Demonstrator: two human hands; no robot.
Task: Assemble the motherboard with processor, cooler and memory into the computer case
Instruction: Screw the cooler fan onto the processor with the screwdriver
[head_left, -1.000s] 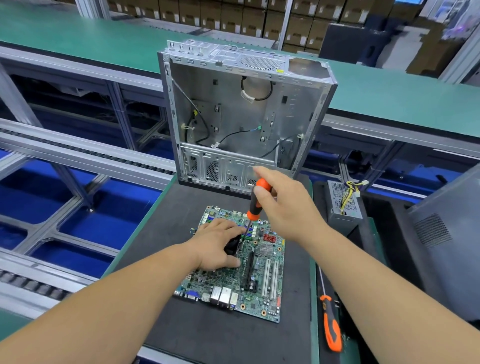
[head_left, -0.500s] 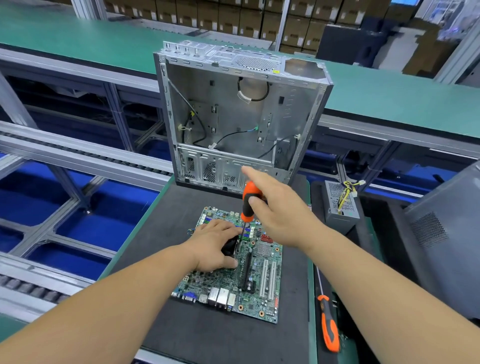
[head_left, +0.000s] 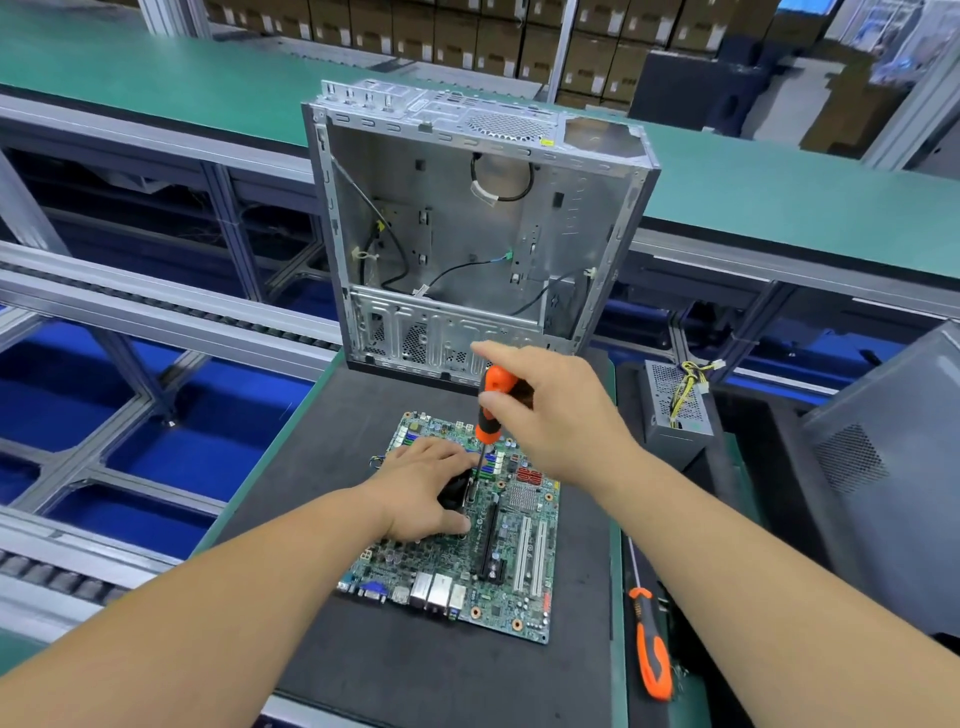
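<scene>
I see a big workshop with green belts and stacks of brown boxes far at the back, and in front of me a dark desk (head_left: 363, 675) with a soft black top. The motherboard (head_left: 519, 571) lies flat in the middle of the desk. My left hand (head_left: 423, 491) rests on a black part, the cooler (head_left: 456, 488) I think, and presses it down onto the board; its fingers curl over the part. My right hand (head_left: 550, 415) grips an orange and black screwdriver (head_left: 491, 405), which stands nearly straight up with its tip down beside the cooler. I think I am screwing the cooler on. The computer case (head_left: 467, 223) stands open at the far edge of the desk, with only loose wires inside. So the board is not in the case yet, and that step is left. I cannot tell if the memory sticks are in. A second screwdriver (head_left: 652, 644) lies off the right edge of the desk, and a small metal power box (head_left: 675, 400) sits past the far right corner.
</scene>
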